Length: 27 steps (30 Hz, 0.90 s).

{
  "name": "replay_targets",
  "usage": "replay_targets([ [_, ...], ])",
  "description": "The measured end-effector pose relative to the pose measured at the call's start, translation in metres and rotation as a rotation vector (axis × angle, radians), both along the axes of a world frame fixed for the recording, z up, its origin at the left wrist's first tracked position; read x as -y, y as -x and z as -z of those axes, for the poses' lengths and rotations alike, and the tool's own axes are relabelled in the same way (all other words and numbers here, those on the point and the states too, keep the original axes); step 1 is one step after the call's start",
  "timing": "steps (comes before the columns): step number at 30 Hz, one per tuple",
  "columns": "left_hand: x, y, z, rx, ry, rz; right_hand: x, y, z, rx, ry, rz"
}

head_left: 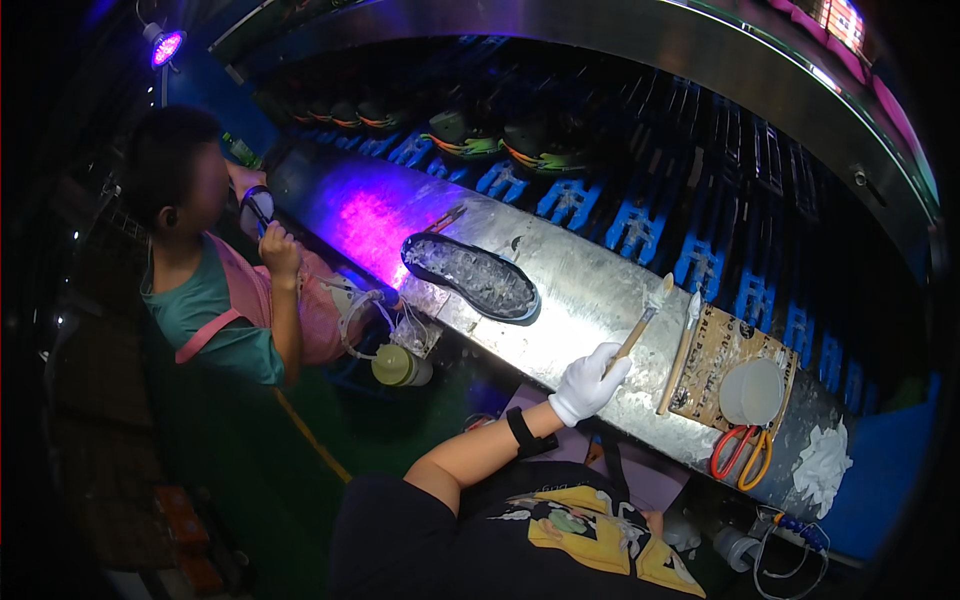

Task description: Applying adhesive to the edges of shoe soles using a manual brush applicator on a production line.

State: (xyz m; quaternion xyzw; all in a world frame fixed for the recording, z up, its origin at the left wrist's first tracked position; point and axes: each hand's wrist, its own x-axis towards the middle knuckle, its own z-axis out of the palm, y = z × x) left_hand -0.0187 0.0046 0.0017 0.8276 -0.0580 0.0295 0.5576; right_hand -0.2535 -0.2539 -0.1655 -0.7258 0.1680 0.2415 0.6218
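The person's white-gloved left hand [590, 383] has its fingers closed around a brush [632, 335], left of the cardboard [710, 355]; the right hand's fingers cannot be made out. Farther left of the cardboard, a shoe sole [472, 278] lies on the bench [590, 310].

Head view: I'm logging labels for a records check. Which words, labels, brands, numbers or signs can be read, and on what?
Cardboard: dark printed capitals, partly legible; wording not copied out here.
Black shirt: small lettering, too small to read surely.
Lit panel, upper right: marks too blurred to read.
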Motion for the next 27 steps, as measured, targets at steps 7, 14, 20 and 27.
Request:
replay_targets([
  [7, -0.002, 0.001, -0.001, 0.003, 0.011, 0.008, 0.002, 0.002, 0.0, 0.032, 0.004, -0.033],
  [14, -0.006, 0.005, -0.003, -0.022, 0.015, -0.008, -0.01, 0.013, 0.013, 0.15, 0.064, -0.072],
  [20, -0.009, 0.013, -0.003, -0.162, 0.199, 0.017, -0.018, -0.038, -0.073, 0.383, 0.422, -0.675],
  [27, 0.01, 0.033, -0.04, -0.339, 0.128, 0.41, -0.054, -0.09, -0.23, 0.694, 0.189, -0.062],
])
